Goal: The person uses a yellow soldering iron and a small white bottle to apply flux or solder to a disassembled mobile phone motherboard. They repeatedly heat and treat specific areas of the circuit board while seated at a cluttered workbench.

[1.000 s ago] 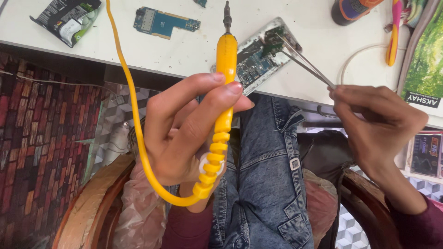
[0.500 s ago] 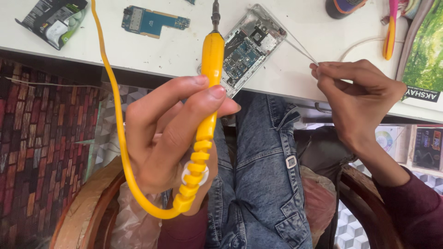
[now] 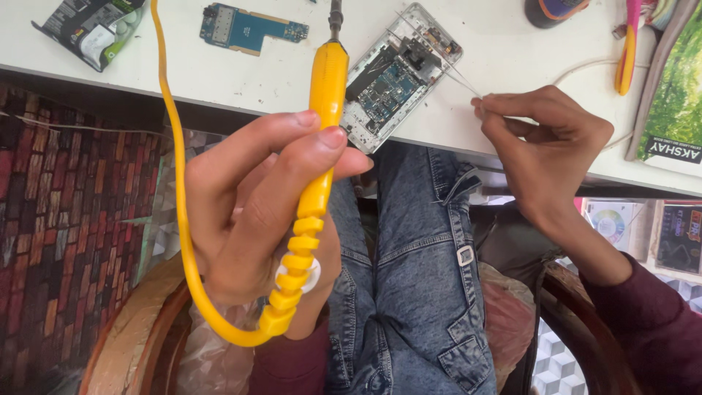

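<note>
Worktop, white and scuffed, carries an opened phone at its near edge, beside a blue board; patterned floor lies below. Left hand grips a yellow iron; right hand pinches tweezers over the phone.

A small phone repair place is being shown here, like a fix-it desk in a shop or a home. A white table is being used as the work desk across the top of the frame. An opened phone with its insides showing is lying at the top middle. A loose blue circuit board is lying at the upper left. A yellow soldering iron with a long yellow cord is being held in the middle. Thin tweezers are being pinched at the upper right. A patterned rug is seen at the left.
</note>
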